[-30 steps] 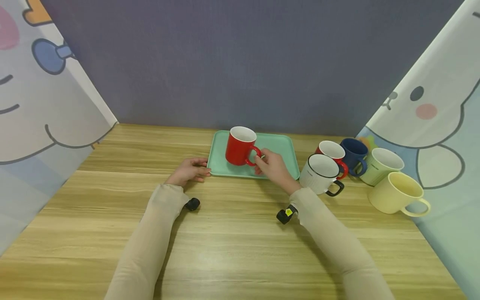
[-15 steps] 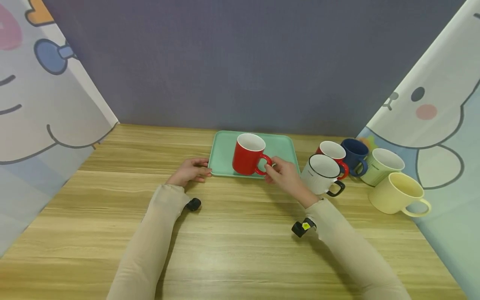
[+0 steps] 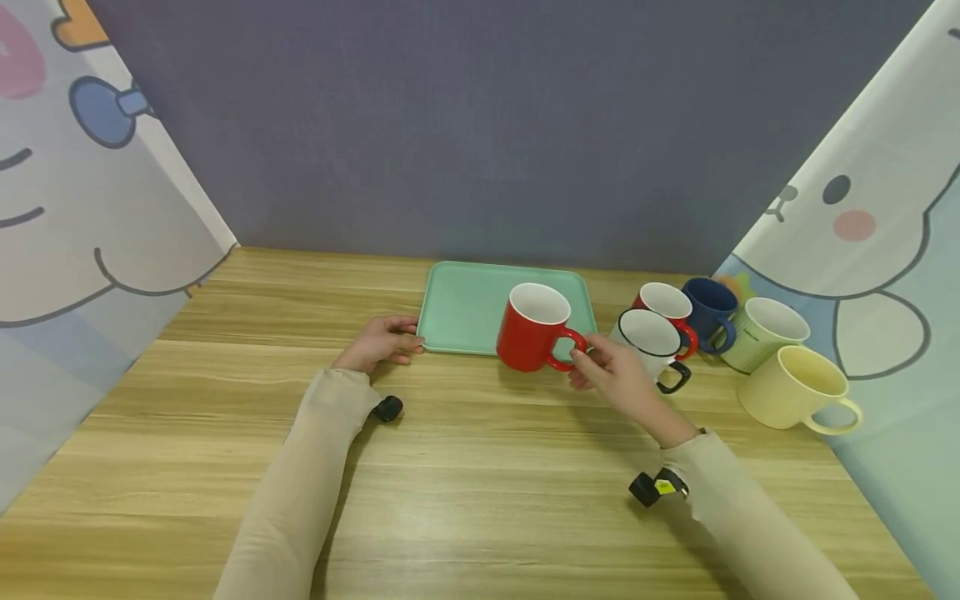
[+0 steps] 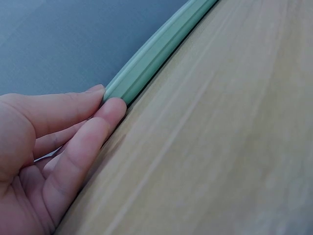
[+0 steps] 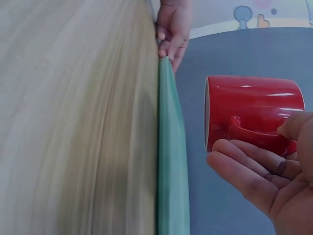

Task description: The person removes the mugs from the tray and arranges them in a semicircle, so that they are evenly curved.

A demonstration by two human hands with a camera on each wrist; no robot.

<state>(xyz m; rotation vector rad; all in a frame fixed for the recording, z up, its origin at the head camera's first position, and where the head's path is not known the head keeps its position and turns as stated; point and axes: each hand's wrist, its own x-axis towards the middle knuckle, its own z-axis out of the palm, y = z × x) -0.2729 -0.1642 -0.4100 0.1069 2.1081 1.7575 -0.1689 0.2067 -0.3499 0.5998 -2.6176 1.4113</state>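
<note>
In the head view, my right hand pinches the handle of a red mug with a white inside. The mug is upright, in the air over the front right part of a mint-green tray. A gap between the mug and the tray's edge shows in the right wrist view. My left hand is at the tray's front left corner. The left wrist view shows its thumb and a finger pinching the tray's rim.
To the right stand several mugs: a white one with a black rim, another red one, a dark blue one, a pale green one and a yellow one. A grey wall rises behind the wooden table.
My right hand has carried the red mug rightward and toward me, from over the tray's middle to its front right part. My left hand and the tray have stayed in place.
</note>
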